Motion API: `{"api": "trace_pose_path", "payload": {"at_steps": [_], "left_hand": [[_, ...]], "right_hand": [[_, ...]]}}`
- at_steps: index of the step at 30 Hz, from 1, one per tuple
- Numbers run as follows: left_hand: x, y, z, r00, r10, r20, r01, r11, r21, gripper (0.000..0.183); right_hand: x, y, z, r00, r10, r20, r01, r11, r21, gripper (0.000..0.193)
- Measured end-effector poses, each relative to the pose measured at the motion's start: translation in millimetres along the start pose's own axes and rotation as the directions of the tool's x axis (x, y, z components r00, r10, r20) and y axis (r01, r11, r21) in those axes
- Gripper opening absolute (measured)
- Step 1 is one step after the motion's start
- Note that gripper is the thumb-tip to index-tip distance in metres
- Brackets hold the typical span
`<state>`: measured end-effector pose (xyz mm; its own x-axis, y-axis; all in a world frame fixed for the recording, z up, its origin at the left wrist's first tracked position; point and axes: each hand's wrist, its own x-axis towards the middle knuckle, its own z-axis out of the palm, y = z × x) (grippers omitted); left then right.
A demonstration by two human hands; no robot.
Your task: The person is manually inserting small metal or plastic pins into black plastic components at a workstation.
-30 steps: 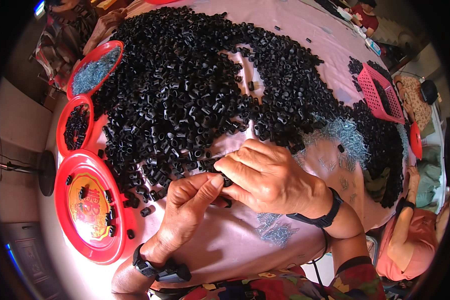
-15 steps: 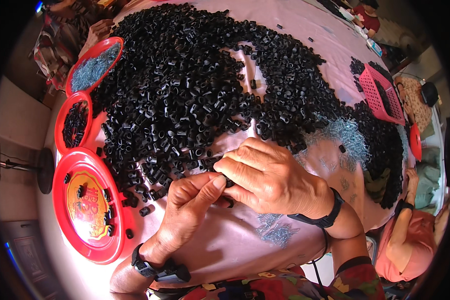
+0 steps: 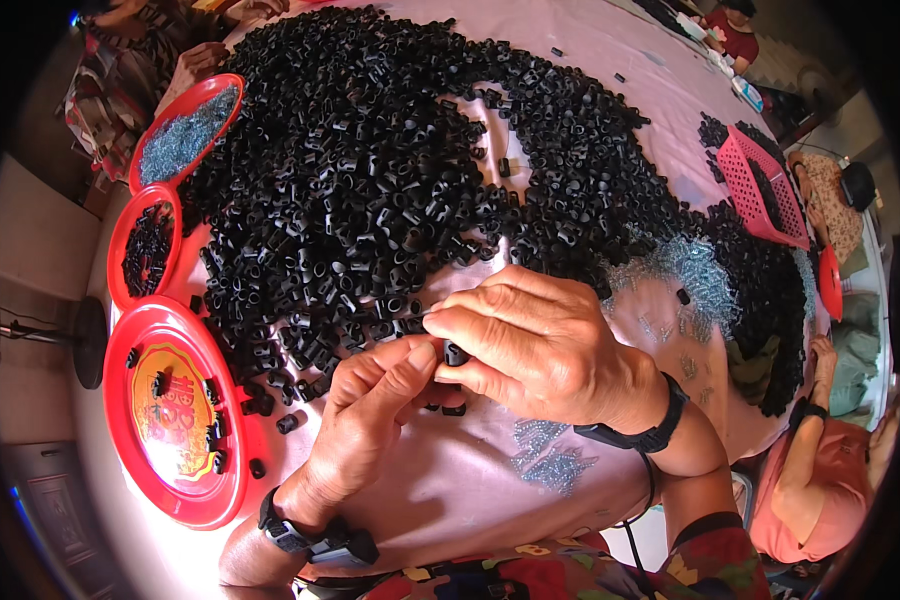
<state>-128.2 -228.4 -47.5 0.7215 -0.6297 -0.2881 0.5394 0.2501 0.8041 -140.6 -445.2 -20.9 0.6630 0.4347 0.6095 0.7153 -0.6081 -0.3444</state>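
Note:
My left hand (image 3: 370, 415) and my right hand (image 3: 540, 345) meet at the near edge of a huge heap of small black plastic pieces (image 3: 390, 170) on a pink-covered table (image 3: 440, 500). Both pinch one small black piece (image 3: 455, 353) between their fingertips. A thin metal pin seems to stick out from my right fingers toward the heap. A few loose black pieces lie just under the hands. Each wrist wears a black band.
Three red trays stand at the left: a round one (image 3: 170, 420) with a few black pieces, an oval one (image 3: 145, 245) of black pieces, another (image 3: 185, 130) of silvery screws. Loose screws (image 3: 555, 465) lie by my right wrist. A pink basket (image 3: 765, 190) and another person (image 3: 820, 470) are on the right.
Both hands stay at the same spot on the heap's edge; the fingertips have shifted slightly around the small black piece. Nothing else has moved.

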Motion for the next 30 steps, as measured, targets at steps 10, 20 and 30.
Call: {"api": "trace_pose_path", "payload": {"at_steps": [10, 20, 30], "left_hand": [[1.4, 7.0, 2.3, 0.999, 0.033, -0.010, -0.033, 0.999, -0.040, 0.017], [2.0, 3.2, 1.0, 0.995, 0.096, -0.030, -0.096, 0.995, 0.008, 0.011], [-7.6, 18.7, 12.0, 0.988, 0.134, -0.076, -0.115, 0.970, 0.216, 0.025]], "right_hand": [[5.4, -3.0, 3.9, 0.999, 0.036, -0.039, -0.032, 0.995, 0.095, 0.046], [4.2, -4.6, 1.2, 0.998, 0.059, 0.007, -0.059, 0.997, 0.053, 0.043], [9.7, -10.8, -3.5, 0.999, 0.002, -0.039, 0.000, 0.999, 0.040, 0.043]]}}
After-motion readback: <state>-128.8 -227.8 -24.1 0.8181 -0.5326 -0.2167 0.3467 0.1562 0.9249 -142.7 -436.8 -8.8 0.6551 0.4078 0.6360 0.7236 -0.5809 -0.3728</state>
